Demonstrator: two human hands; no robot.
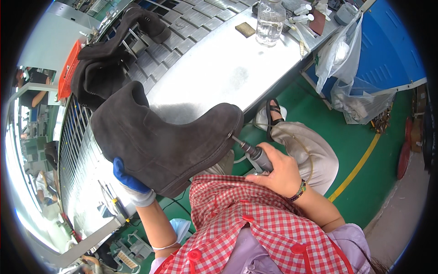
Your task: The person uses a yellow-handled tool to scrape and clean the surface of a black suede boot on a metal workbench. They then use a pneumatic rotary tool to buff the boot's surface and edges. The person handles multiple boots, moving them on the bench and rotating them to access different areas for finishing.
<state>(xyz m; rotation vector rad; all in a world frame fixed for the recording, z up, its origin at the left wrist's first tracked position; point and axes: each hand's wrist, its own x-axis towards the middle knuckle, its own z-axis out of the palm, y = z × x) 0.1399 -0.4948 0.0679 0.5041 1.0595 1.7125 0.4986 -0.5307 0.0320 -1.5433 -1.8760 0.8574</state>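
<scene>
A dark grey-brown suede boot (159, 141) lies on its side in front of me, its toe pointing right. My left hand (132, 182), in a blue and white glove, grips the boot near the heel; some of its fingers are hidden behind the boot. Bare and wearing a beaded bracelet, my right hand (279, 169) is wrapped round a small handheld rotary tool (257, 156). The tool's thin tip meets the boot's edge near the toe, just above the sole.
More dark boots (98, 75) stand at the far left on a metal slatted conveyor (182, 45). A clear bottle (270, 25) and a small yellowish block (245, 29) sit on the white worktop (219, 68). Plastic bags (340, 55) hang at the right. Hand tools (114, 203) lie lower left.
</scene>
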